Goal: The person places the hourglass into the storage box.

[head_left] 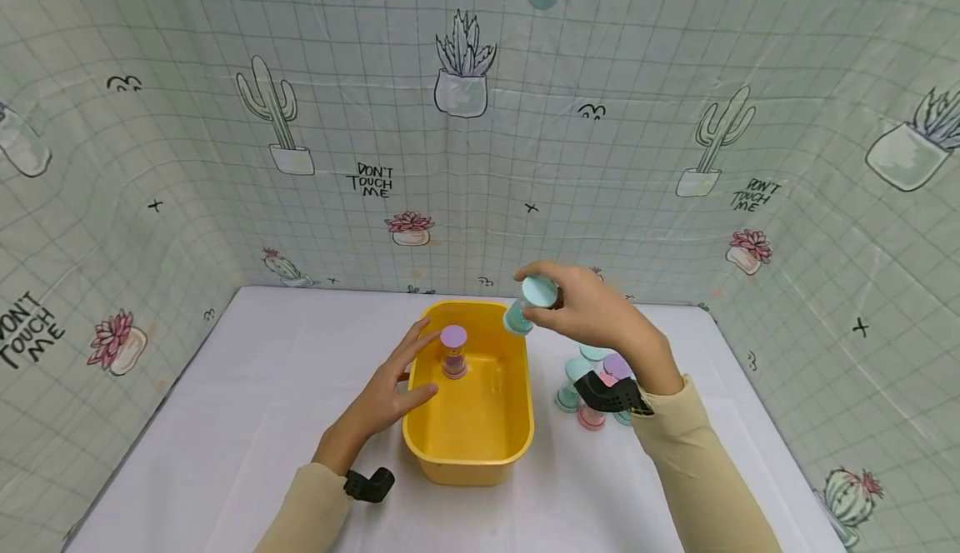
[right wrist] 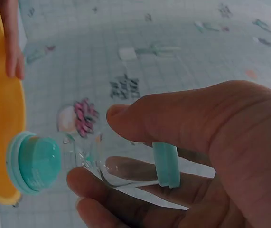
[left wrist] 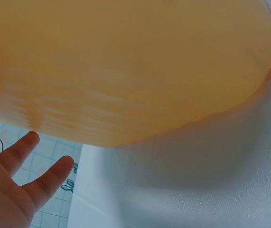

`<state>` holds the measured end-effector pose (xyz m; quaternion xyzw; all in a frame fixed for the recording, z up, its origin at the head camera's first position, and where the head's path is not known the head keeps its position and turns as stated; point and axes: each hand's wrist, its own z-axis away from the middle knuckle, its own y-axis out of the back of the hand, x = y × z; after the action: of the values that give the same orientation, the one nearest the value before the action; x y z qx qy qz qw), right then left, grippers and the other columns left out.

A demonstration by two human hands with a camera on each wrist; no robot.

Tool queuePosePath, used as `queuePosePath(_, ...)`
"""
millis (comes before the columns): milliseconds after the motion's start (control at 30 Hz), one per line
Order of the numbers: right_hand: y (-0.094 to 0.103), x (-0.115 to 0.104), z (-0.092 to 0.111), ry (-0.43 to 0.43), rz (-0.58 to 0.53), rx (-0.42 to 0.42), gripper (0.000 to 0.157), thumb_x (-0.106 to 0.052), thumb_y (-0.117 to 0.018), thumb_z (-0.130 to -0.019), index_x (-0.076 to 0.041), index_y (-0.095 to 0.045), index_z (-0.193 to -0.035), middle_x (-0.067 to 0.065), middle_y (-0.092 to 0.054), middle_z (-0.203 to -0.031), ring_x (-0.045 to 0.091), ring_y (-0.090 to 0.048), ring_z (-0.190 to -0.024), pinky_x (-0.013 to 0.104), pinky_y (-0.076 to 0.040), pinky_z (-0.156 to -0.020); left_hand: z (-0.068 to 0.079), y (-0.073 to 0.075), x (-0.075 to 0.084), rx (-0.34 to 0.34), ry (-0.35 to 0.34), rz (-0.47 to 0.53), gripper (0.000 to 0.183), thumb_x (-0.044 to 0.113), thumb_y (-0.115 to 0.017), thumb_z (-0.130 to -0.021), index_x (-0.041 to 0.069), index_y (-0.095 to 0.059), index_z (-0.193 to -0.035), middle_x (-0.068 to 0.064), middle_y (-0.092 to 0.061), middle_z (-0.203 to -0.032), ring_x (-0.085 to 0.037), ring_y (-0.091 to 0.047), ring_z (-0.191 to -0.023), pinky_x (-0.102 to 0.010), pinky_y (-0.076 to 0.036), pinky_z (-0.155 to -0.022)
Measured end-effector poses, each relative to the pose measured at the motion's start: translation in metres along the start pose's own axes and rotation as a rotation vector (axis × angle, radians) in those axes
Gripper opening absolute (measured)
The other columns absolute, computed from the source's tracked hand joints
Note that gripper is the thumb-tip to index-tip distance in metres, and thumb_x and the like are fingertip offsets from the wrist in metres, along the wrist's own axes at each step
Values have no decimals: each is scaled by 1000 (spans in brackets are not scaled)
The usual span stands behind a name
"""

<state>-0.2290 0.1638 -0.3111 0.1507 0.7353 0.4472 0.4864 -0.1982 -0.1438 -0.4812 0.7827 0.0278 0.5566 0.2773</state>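
Observation:
My right hand grips a teal-capped sand timer above the right rim of the yellow tub. In the right wrist view, thumb and fingers close round the clear glass of the sand timer, and teal sand fills the bulb at the end away from the palm. My left hand is at the tub's left rim with its fingers spread, the thumb reaching over the inside. A purple-capped sand timer stands upright inside, towards the tub's far left.
On the white table, right of the tub and partly hidden by my right forearm, stands a cluster of teal, pink and purple sand timers. A patterned cloth hangs behind and along both sides.

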Motion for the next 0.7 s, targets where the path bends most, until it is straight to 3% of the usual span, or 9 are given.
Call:
queuePosePath(333, -34, 1, -32, 1, 20, -186, 40, -17, -76, -92, -8, -66, -130, 11, -70, -123, 22, -66, -97, 37, -60, -88, 1, 0, 0, 3, 14, -16, 73, 34, -65, -95, 18, -37, -161, -8, -12, -174, -44, -24, -155, -71, -42, -107)
queuePosePath(700, -47, 3, -53, -4, 85, -298, 44, -16, -76, -91, -4, -65, -132, 11, -70, -124, 23, -65, -101, 38, -59, -91, 1, 1, 2, 1, 13, -12, 73, 38, -65, -97, 16, -38, -160, -9, -12, -174, -45, -23, -155, -72, -42, -106)
